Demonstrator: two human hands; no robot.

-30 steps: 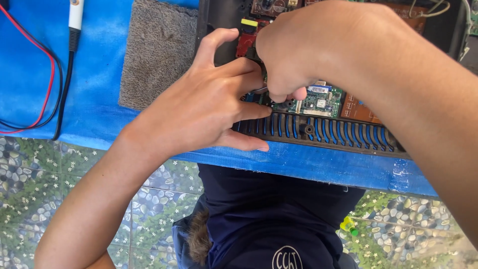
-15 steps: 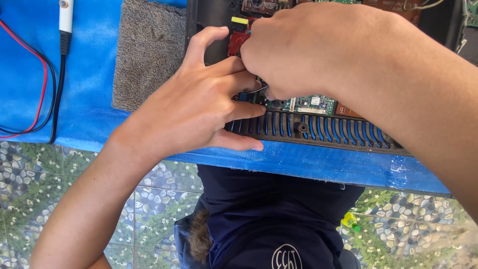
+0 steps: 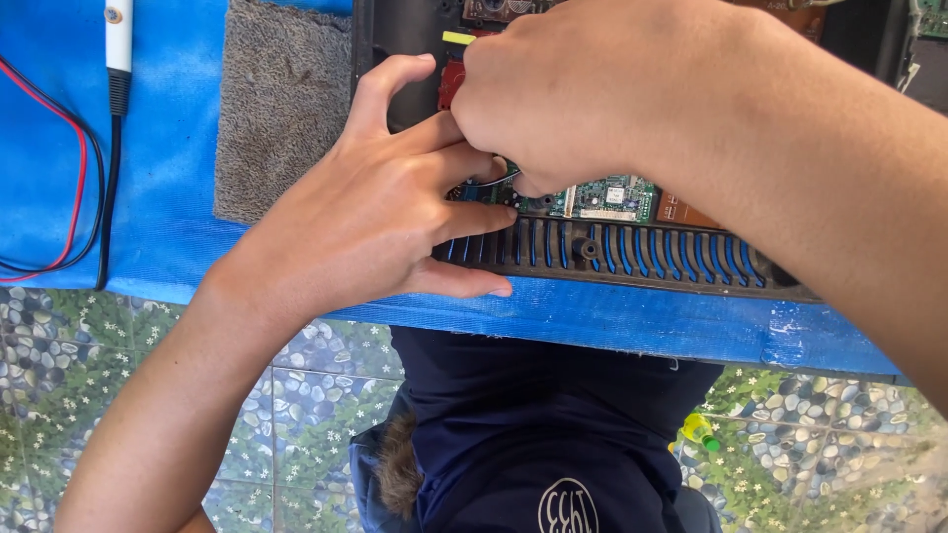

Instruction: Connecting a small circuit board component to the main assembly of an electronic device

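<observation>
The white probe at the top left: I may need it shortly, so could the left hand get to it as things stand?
Probably yes. The left hand rests on the black vented casing; only flat grey cloth and blue mat lie between it and the white probe.

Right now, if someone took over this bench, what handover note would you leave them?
Left hand: fingers spread, resting on the black vented casing at its near edge.
Right hand: curled over the green circuit board, fingertips hidden; whether it holds anything cannot be told.
The casing lies open on the blue mat, beside a grey cloth. A white probe with red and black leads lies at the left.
Done: casing open, board exposed. Left: both hands at the board.
</observation>
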